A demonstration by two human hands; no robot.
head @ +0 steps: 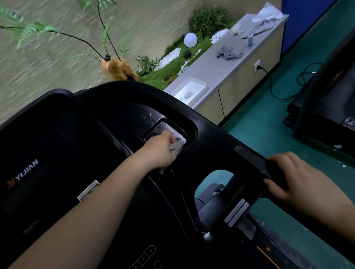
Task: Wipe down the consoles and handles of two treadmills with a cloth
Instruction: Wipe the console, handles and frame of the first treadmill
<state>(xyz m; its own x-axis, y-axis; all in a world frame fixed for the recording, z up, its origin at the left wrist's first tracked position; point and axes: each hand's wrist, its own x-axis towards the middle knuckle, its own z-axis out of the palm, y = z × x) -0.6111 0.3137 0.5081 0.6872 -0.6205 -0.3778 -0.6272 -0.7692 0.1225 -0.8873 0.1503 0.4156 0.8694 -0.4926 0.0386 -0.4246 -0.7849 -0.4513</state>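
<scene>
Cloth (pixel 176 147): small pale wad, bunched in the left hand (pixel 160 150), pressed into the recessed tray (pixel 167 133) at the console (pixel 71 166) right end. Left hand closed round it, arm reaching across the console. Right hand (pixel 293 177) wrapped on the right handle (pixel 259 165), whose long axis runs from the tray down toward the wearer. Handle lies just right of the cloth; a short sweep would reach it. Second treadmill (pixel 343 105) stands well apart, right.

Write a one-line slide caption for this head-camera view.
Left hand presses a cloth into the treadmill console tray while the right hand grips the handle.
</scene>
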